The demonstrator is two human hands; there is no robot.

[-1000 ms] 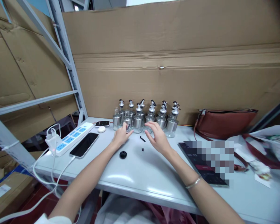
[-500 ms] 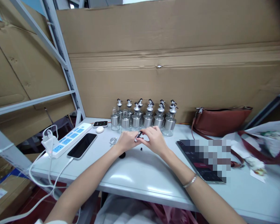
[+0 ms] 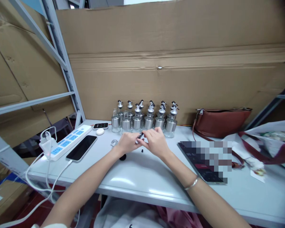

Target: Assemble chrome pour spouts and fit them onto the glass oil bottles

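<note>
My left hand (image 3: pixel 129 142) and my right hand (image 3: pixel 155 141) meet over the middle of the table, fingertips together. Between them is a small black-and-silver pourer part (image 3: pixel 140 135), mostly covered by the fingers; both hands grip it. Just behind stand several glass bottles with steel sleeves (image 3: pixel 149 123), most topped with silver-and-black pourers. Two bottles at the front left (image 3: pixel 126 123) have bare glass necks. Beside my left hand lie a silver ring-shaped piece (image 3: pixel 114 142) and a round black piece (image 3: pixel 123 157), partly hidden by the wrist. A tiny black piece (image 3: pixel 142 151) lies below the hands.
On the left are a power strip (image 3: pixel 68 142) with white cables, a phone (image 3: pixel 82 148), a small dark-screened device (image 3: pixel 101 126) and a white round object (image 3: pixel 100 131). To the right lie a tablet (image 3: pixel 192 158), a brown bag (image 3: pixel 222 123) and a plastic bag (image 3: pixel 270 139). Cardboard (image 3: pixel 180 85) stands behind.
The whole view has shifted slightly, moving everything a little left. Both hands keep hold of the pourer part, with the fingers slightly shifted around it.
</note>
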